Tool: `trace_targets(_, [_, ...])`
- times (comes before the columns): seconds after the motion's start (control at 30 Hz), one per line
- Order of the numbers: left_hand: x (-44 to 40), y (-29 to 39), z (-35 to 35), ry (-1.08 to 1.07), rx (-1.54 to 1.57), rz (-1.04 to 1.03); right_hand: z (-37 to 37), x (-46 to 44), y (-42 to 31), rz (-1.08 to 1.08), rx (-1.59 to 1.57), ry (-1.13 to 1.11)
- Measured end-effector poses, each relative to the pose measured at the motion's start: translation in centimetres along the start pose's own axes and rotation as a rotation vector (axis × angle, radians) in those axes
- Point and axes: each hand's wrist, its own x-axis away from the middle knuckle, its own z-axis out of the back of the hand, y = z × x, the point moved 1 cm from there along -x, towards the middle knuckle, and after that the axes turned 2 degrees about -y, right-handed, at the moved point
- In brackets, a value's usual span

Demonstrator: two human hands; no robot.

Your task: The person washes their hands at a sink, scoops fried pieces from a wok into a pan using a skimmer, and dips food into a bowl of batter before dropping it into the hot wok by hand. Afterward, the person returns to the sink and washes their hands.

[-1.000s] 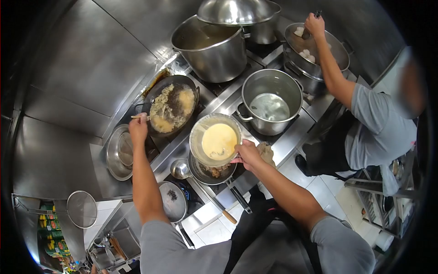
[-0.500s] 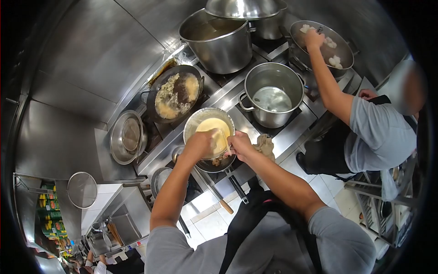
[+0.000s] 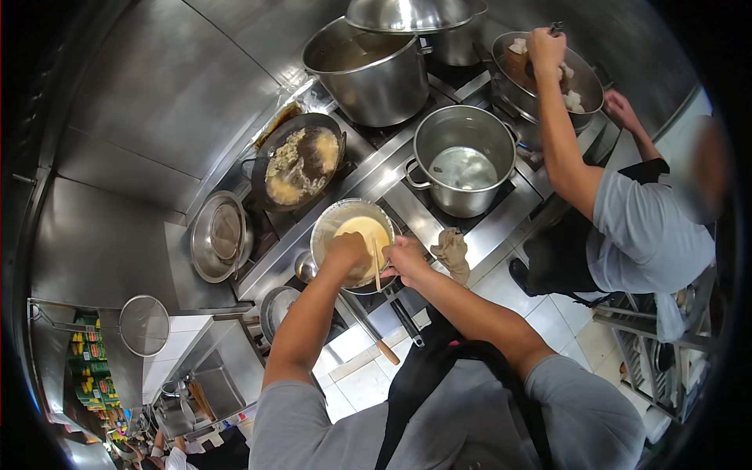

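Observation:
A metal bowl (image 3: pixel 319 227) of pale yellow batter (image 3: pixel 368 228) is in front of me, above a pan on the stove's front edge. My left hand (image 3: pixel 350 252) reaches down into the bowl; its fingers are hidden at the batter, so what they hold does not show. At the bowl's right side, my right hand (image 3: pixel 404 258) is closed on the rim. A thin wooden stick (image 3: pixel 377 266) leans in the bowl beside my right fingers. Below the bowl, the black pan handle (image 3: pixel 407 323) points toward me.
A wok (image 3: pixel 283 194) with frying pieces in oil stands beyond the bowl. Near it are a pot of water (image 3: pixel 464 176), a tall stockpot (image 3: pixel 374 86) and a strainer in a basin (image 3: pixel 205 266). On the right a co-worker (image 3: pixel 638 219) reaches into a wide pan (image 3: pixel 513 94). A cloth (image 3: pixel 451 254) hangs nearby.
My left hand has moved slightly down and toward me in the bowl. The wooden stick stands more plainly in view. The co-worker's other hand has come up to the wide pan.

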Motion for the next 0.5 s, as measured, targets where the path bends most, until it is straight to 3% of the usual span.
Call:
trace_targets(0.17, [-1.6, -2.1, -0.4, -0.119, 0.029, 0.073, 0.2, 0.8, -0.3, 0.015, 0.013, -0.018])
trace_targets(0.23, [-1.9, -1.9, -1.5, -0.182, -0.084, -0.075, 0.0, 1.1, -0.5, 0.005, 0.023, -0.017])
trace_targets(0.37, [-0.8, -0.2, -0.8, -0.191, -0.090, -0.055, 0.2, 1.1, -0.3, -0.004, 0.023, -0.009])
trace_targets(0.5, [-0.3, 0.9, -2.4, 0.018, -0.094, -0.130, 0.5, 1.1, -0.3, -0.001, 0.028, -0.002])
